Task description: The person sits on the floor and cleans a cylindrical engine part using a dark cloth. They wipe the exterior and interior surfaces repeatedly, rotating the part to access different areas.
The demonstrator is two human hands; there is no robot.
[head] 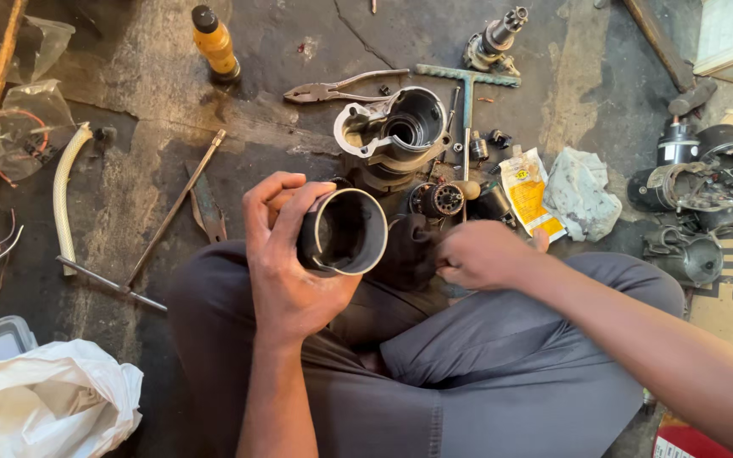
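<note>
My left hand [282, 254] grips a dark metal cylinder housing [345, 231], its open end facing up at me. My right hand [481, 253] is closed low over my lap beside a dark cloth [409, 250], and what it holds is hidden. Just beyond lie a cast aluminium motor housing [392, 127] and a small armature with a copper commutator [439, 199] on the dirty floor. I sit cross-legged in grey trousers [468, 365].
Pliers [332, 87], a T-handle wrench [467, 93], a long T-bar [154, 237], a yellow bottle [214, 42], a yellow packet [529, 191], a crumpled grey rag [583, 193], more motor parts [693, 195] at right, a white bag [44, 399] at lower left.
</note>
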